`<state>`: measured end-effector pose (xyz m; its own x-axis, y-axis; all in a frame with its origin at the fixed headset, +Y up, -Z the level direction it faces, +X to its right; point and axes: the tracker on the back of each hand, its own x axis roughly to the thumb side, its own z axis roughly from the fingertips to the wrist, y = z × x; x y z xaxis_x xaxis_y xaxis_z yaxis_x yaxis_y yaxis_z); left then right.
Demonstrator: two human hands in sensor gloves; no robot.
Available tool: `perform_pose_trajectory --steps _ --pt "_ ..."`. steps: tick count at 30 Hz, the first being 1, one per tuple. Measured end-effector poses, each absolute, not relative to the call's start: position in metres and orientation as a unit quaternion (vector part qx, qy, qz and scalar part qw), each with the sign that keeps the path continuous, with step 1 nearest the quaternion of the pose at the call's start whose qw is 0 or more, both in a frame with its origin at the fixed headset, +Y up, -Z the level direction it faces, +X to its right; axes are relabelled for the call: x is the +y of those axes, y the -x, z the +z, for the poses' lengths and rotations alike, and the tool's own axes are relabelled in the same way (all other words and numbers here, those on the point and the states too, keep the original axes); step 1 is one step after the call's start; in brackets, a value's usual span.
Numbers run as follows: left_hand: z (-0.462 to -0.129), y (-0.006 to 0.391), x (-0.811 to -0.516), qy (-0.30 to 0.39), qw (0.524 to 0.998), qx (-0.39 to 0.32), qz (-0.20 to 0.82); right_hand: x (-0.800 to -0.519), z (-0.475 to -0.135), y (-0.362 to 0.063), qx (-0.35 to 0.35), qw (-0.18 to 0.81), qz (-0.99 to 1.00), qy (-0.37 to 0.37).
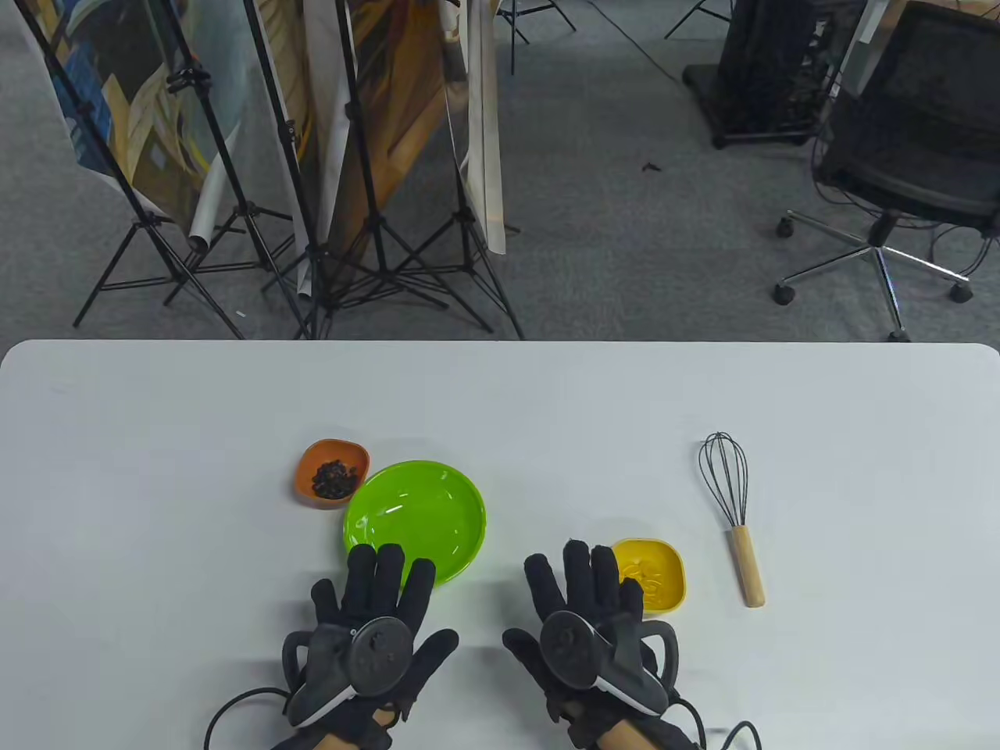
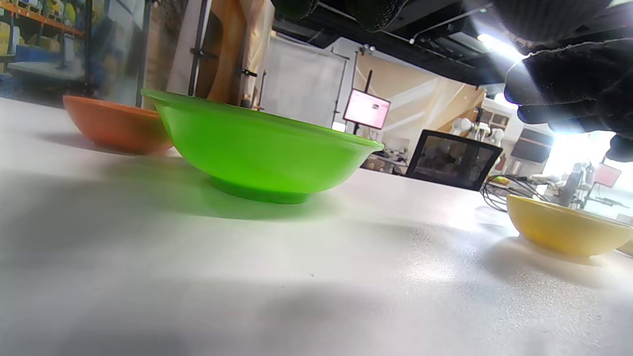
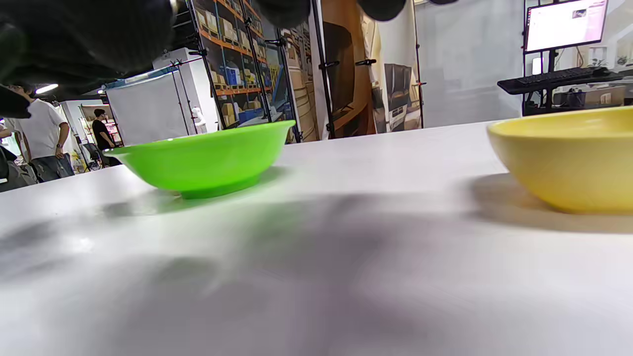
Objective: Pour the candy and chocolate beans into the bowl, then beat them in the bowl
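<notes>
From the table view, my left grip (image 1: 375,617) fingertips cover the green bowl's (image 1: 414,519) near rim. Right grip (image 1: 594,625) overlaps the yellow dish's (image 1: 660,582) left edge; contents there too faint to identify. Right wrist view crops the yellow dish at the frame's right edge. Both wrist views: bowl interiors hidden behind walls.

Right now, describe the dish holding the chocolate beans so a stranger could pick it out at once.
On the white table, find the large green bowl near the middle. The small orange dish sits against its far-left rim. It alone holds a dark heap of beans; the yellow dish holds pale contents.
</notes>
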<state>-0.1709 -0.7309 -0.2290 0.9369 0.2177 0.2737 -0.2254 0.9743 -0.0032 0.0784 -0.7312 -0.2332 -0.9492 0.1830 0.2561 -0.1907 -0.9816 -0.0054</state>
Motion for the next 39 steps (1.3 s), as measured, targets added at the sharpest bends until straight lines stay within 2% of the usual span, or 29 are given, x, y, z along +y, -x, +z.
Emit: perform_pose_trajectory --steps 17,21,25,30,33,39 --pt "-0.236 0.174 -0.730 -0.028 0.986 -0.119 0.117 -0.731 -0.237 -0.083 -0.015 0.101 0.988 -0.118" --pt "-0.245 0.189 -0.725 -0.069 0.988 -0.067 0.118 -0.730 -0.237 -0.085 -0.019 0.105 0.988 -0.115" --pt "-0.259 0.212 -0.717 -0.113 0.988 0.015 0.108 -0.730 -0.237 -0.085 -0.019 0.110 0.987 -0.116" --pt "-0.286 0.238 -0.720 -0.075 0.986 0.115 0.096 -0.731 -0.237 -0.085 -0.019 0.113 0.986 -0.117" --pt "-0.306 0.258 -0.742 0.022 0.971 0.169 0.167 -0.731 -0.237 -0.086 -0.020 0.115 0.986 -0.118" --pt "-0.323 0.271 -0.775 0.111 0.926 0.207 0.294 -0.730 -0.237 -0.089 -0.023 0.119 0.986 -0.115"
